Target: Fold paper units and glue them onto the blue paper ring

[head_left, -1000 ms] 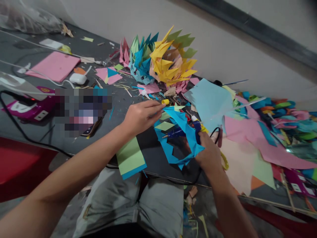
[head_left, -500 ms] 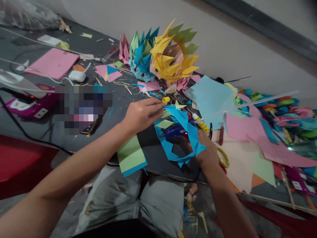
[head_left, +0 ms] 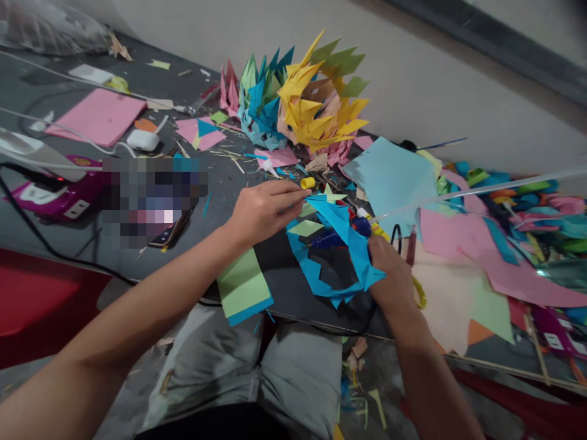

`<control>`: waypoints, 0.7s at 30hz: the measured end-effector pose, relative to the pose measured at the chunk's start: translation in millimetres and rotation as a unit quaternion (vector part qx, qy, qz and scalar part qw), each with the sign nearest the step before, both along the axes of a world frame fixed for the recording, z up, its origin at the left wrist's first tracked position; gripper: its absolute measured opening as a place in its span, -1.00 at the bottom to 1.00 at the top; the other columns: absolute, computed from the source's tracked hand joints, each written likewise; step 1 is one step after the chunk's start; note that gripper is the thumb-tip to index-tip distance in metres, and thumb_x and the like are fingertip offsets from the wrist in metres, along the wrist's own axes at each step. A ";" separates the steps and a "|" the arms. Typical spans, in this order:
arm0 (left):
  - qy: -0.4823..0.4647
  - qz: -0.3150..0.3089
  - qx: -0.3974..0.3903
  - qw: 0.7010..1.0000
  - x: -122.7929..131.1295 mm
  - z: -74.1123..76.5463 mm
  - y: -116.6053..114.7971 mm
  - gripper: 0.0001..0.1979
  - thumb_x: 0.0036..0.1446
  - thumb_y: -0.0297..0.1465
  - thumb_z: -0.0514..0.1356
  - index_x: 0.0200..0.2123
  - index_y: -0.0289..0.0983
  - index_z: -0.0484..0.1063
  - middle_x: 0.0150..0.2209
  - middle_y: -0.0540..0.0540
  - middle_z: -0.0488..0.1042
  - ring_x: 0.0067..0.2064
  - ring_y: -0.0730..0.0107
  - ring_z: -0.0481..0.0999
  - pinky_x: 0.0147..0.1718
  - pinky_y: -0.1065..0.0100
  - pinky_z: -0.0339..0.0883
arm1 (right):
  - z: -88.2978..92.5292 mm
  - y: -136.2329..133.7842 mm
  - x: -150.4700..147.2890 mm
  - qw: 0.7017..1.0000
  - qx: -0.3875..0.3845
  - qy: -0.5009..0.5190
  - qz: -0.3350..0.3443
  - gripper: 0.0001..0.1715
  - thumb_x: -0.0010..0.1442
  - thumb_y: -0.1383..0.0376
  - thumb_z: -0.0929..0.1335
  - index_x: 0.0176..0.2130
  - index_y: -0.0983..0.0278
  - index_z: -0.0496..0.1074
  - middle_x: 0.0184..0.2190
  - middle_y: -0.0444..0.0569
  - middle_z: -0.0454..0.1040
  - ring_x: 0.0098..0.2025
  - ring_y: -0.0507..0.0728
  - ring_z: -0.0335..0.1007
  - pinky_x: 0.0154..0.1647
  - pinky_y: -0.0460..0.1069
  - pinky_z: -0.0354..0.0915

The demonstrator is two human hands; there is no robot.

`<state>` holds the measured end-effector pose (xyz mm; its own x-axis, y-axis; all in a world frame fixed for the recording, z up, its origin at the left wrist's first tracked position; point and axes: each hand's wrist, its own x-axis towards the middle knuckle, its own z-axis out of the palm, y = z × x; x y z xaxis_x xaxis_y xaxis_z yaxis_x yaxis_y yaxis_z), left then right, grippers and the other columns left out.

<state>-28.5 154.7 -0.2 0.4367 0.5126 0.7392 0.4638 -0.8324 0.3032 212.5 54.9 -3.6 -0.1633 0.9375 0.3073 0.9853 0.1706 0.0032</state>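
Note:
My left hand (head_left: 263,211) is closed, pinching the upper left end of a zigzag blue paper ring (head_left: 312,275) folded from pointed pieces. The ring is held up over the dark table. My right hand (head_left: 389,266) is wrapped around a dark blue hot glue gun (head_left: 328,237), a long clear glue stick (head_left: 449,194) jutting from its back. Part of the gun shows through the ring, and its grip is hidden. Beside the left fingertips is a small yellow cap (head_left: 307,183). A light green paper piece (head_left: 306,228) lies across the ring's left side.
Finished spiky paper shapes, one with yellow points (head_left: 298,91), stand at the back by the wall. Green sheets (head_left: 243,284) lie at the front edge. Pink paper (head_left: 458,238) and a heap of coloured scraps spread rightward. A blurred-out phone and purple power strip (head_left: 55,195) are left.
My right hand has drawn the glue gun slightly to the right, pulling its nozzle back from the ring's left side. The left hand and the ring have hardly moved.

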 end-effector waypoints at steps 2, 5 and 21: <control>-0.003 0.001 0.010 1.000 0.1 -0.4 0.4 -0.77 0.16 -0.37 0.06 -0.21 -0.29 0.48 -0.29 -0.13 0.53 -0.27 0.44 0.51 -0.33 0.47 0.36 | 2.6 -0.4 1.3 1.000 -0.004 -0.015 -0.009 -0.75 0.17 0.29 0.15 -0.19 0.29 0.30 -0.35 0.10 0.41 -0.27 0.24 0.34 -0.49 0.02 0.23; -0.004 0.004 0.014 1.000 0.4 -0.9 0.8 -0.77 0.16 -0.36 0.06 -0.22 -0.28 0.48 -0.29 -0.12 0.53 -0.27 0.45 0.51 -0.32 0.48 0.37 | 3.0 -0.1 4.3 0.999 0.009 -0.030 -0.021 -0.74 0.17 0.25 0.16 -0.19 0.30 0.30 -0.33 0.10 0.42 -0.27 0.23 0.35 -0.50 -0.01 0.21; -0.045 0.013 0.003 0.999 -2.2 2.6 1.6 -0.78 0.14 -0.39 0.08 -0.20 -0.29 0.47 -0.27 -0.12 0.52 -0.28 0.48 0.50 -0.37 0.53 0.36 | 9.2 -2.1 104.3 0.930 0.026 0.104 -0.351 -0.33 0.05 -0.03 0.23 -0.02 0.41 0.23 -0.29 0.31 0.40 -0.33 0.36 0.35 -0.45 0.13 0.16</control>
